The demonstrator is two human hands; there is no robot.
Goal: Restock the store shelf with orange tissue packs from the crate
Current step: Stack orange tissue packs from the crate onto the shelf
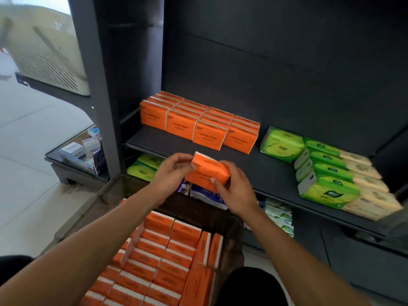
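Nearest, at the bottom of the frame, the crate (106, 195) sits packed with orange tissue packs (152, 261), within easy reach for restocking. Above it, at centre, the left hand (170, 173) and the right hand (236, 191) hold one orange pack (206, 173) between them, fingers curled round its opposite ends, probably to square it before setting it down. The pack is tilted, hanging just short of the shelf (254, 171) edge. Beyond, in the upper middle, shelved orange packs (198, 124) stand in tidy rows; green packs (326, 168) lie to the right.
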